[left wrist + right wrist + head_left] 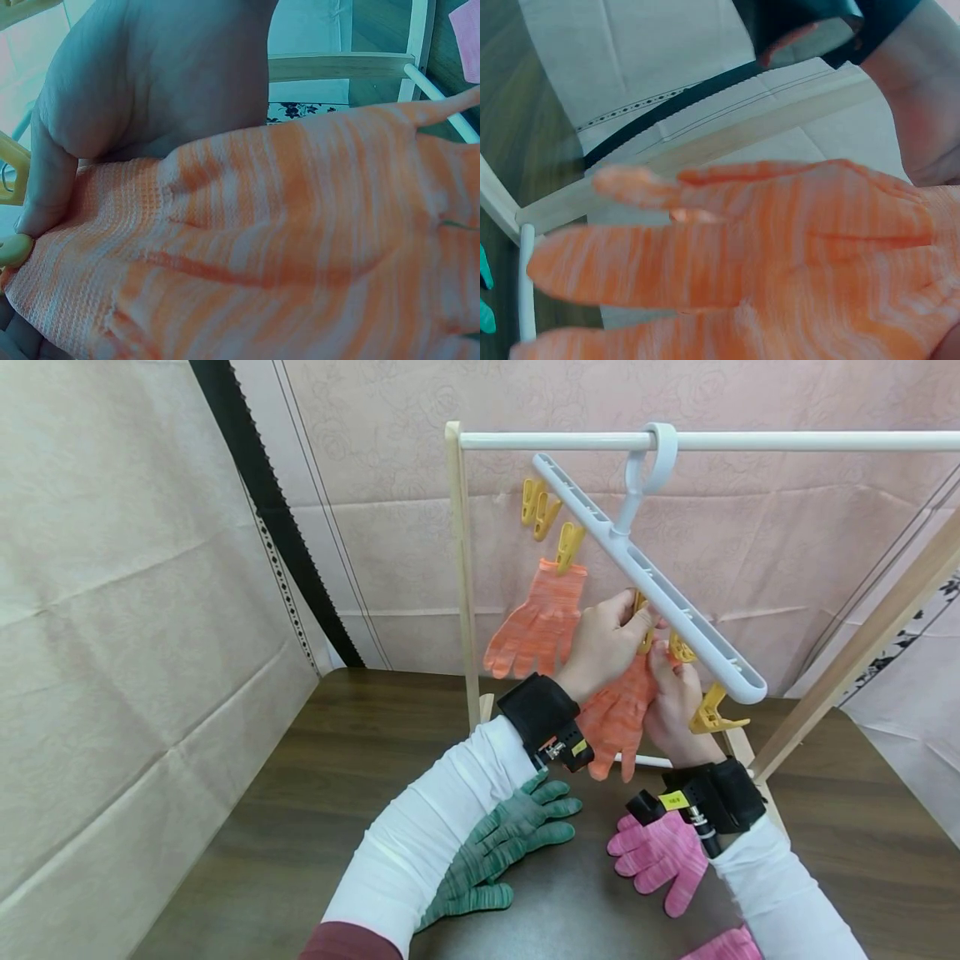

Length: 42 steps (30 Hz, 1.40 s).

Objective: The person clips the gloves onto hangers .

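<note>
My left hand [606, 642] pinches a yellow clothespin [646, 643] beneath the pale blue hanger [652, 577]. Its tip is at the cuff of an orange striped glove [617, 714], which hangs fingers down. My right hand [673, 710] grips that cuff from the other side, its thumb lying across the knit in the left wrist view. The glove's palm and fingers [637, 266] fill the lower right wrist view. Left of my hands, another orange glove [536, 622] hangs by its cuff from a yellow clothespin [568, 545].
The hanger hooks over a white rod [555, 441] on a wooden frame [463, 577]. More clothespins [712, 712] dangle from both hanger ends. Green gloves [498, 852] lie on the dark table [300, 827] under my left forearm; pink gloves [663, 860] lie near my right.
</note>
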Tool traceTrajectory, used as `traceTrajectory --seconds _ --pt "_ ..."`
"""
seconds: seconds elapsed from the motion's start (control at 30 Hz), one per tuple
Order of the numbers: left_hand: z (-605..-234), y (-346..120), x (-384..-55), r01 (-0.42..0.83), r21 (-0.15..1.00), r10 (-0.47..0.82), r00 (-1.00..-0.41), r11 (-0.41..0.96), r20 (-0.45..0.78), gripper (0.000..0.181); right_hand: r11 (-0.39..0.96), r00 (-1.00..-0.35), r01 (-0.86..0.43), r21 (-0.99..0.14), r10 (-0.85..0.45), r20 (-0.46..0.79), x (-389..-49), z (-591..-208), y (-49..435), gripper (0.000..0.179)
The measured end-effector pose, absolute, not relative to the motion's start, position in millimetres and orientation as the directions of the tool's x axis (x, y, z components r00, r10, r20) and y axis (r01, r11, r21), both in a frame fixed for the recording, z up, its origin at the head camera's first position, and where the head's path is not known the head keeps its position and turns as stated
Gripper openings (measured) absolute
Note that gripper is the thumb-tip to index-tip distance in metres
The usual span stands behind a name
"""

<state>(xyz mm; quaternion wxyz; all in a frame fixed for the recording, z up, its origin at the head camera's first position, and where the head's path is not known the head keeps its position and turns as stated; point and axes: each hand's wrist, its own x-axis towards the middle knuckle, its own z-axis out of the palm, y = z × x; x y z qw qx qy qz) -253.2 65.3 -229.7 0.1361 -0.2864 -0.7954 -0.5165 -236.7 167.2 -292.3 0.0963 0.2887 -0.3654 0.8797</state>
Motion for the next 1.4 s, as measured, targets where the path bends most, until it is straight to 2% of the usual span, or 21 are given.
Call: traceTrajectory --seconds 0.23,0.53,0.8,0.97,1.03,1.13,1.2,1.3,1.4 --pt "-231 65 -254 0.586 0.747 0.303 -0.808 0.314 0.506 0.024 -0.835 -0.752 -0.340 -0.433 -0.035 0.658 -249 -285 171 0.003" --pt "-231 64 -255 0.583 0.747 0.289 -0.811 0.320 0.509 0.023 -0.830 -0.753 -0.371 -0.416 0.007 0.658 -250 -279 167 0.009" --pt "-230 60 -253 0.601 0.710 0.339 -0.797 0.367 0.499 0.018 -0.857 -0.785 -0.292 -0.424 -0.038 0.618 -247 -281 166 0.004" --pt "-234 57 -252 0.610 0.704 0.385 -0.787 0.364 0.482 0.023 -0.804 -0.795 -0.331 -0.494 -0.044 0.605 -244 -283 167 0.004" --pt "-236 56 -252 0.613 0.709 0.400 -0.781 0.349 0.479 0.024 -0.744 -0.814 -0.386 -0.545 -0.004 0.581 -242 -283 167 0.004" --pt "-240 56 -253 0.612 0.723 0.416 -0.777 0.321 0.473 0.026 -0.699 -0.846 -0.388 -0.601 0.011 0.533 -238 -285 169 0.011" --pt "-241 55 -253 0.602 0.737 0.427 -0.780 0.308 0.458 0.028 -0.678 -0.863 -0.364 -0.639 -0.013 0.505 -235 -286 171 0.014" --pt "-242 55 -253 0.594 0.742 0.436 -0.783 0.311 0.444 0.033 -0.662 -0.858 -0.327 -0.675 -0.092 0.506 -232 -286 174 0.016" --pt "-242 54 -253 0.590 0.738 0.444 -0.786 0.329 0.431 0.038 -0.632 -0.854 -0.331 -0.701 -0.116 0.507 -231 -286 176 0.017"
